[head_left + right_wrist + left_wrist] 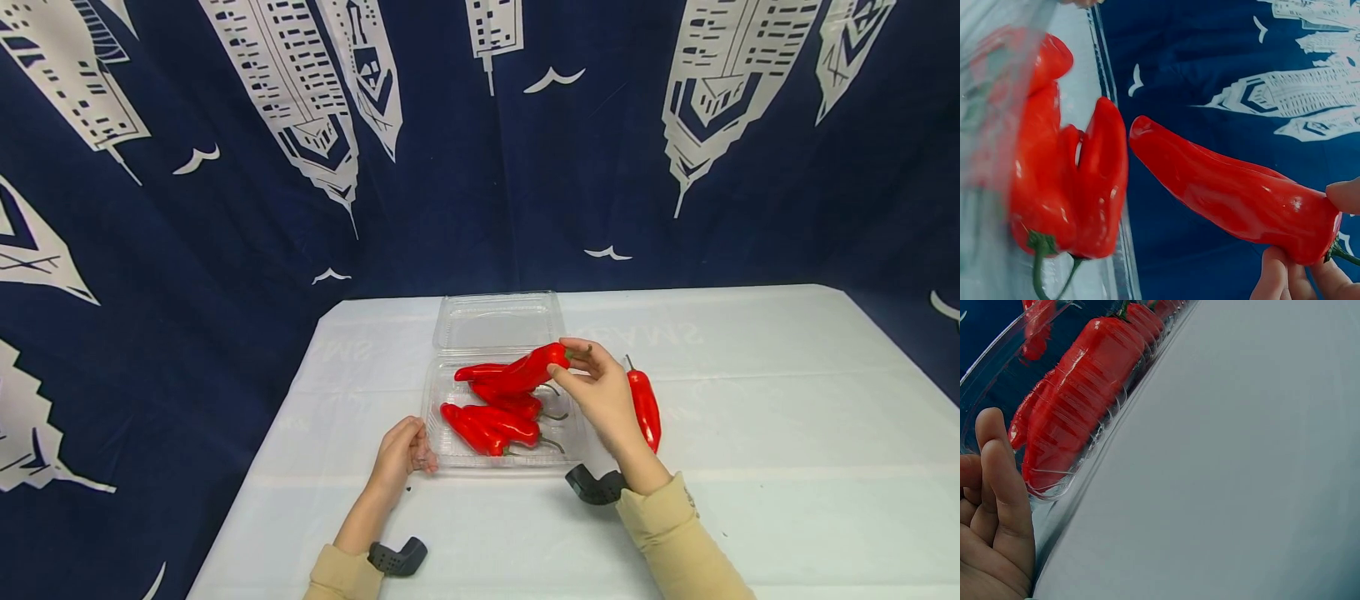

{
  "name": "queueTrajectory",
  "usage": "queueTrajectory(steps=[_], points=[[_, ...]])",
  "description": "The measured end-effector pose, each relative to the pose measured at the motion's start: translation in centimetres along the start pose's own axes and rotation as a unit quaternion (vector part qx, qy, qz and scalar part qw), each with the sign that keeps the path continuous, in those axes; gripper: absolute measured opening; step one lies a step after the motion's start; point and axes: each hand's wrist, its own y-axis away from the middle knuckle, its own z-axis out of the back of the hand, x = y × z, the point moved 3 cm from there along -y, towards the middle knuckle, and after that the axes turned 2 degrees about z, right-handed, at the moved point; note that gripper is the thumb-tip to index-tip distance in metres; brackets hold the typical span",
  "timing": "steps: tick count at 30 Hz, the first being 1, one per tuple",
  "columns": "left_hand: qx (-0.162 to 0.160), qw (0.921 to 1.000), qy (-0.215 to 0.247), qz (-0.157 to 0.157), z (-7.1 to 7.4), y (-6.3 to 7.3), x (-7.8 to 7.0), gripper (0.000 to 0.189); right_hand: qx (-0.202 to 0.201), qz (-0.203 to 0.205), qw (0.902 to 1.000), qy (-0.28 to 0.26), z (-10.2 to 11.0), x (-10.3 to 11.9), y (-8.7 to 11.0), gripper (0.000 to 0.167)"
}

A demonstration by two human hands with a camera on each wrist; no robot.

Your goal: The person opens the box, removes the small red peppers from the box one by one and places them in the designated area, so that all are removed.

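My right hand [609, 398] pinches a long red pepper [528, 372] near its stem end and holds it above an open clear plastic clamshell container [480, 461]. In the right wrist view, this pepper [1235, 194] points leftward, with thumb and fingers at its green stem. Several red peppers [506, 422] lie inside the container, stems mostly to the right. At the container's near left corner, my left hand [401, 450] holds the wall. The left wrist view shows its fingers [1007, 494] against the clear side, with red peppers [1085, 394] behind the plastic.
The container's clear lid [498, 323] lies folded back on the far side. One more red pepper [645, 410] rests on the white tablecloth [787, 417] to the right, beside my right forearm. A dark blue printed curtain [450, 225] hangs behind the table.
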Motion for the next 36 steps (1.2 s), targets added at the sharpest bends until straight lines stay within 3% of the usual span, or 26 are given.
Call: queueTrajectory(steps=[10, 23, 31, 36], points=[[0.002, 1.0, 0.001, -0.003, -0.1, 0.0, 0.0, 0.024, -0.033, 0.012, 0.9992, 0.017, 2.0, 0.7, -0.3, 0.037], [0.007, 0.9999, 0.012, -0.008, -0.2, 0.1, -0.1, 0.023, -0.089, -0.007, 0.9952, 0.041, 4.7, 0.4, -0.6, 0.042], [0.017, 0.9998, 0.001, -0.013, -0.1, 0.2, -0.3, 0.023, -0.12, -0.014, 0.9925, 0.019, 6.2, 0.6, -0.8, 0.047], [0.005, 1.0, 0.0, -0.002, -0.1, 0.1, -0.1, 0.022, -0.136, -0.011, 0.9905, 0.011, 6.9, 0.6, -0.9, 0.046]])
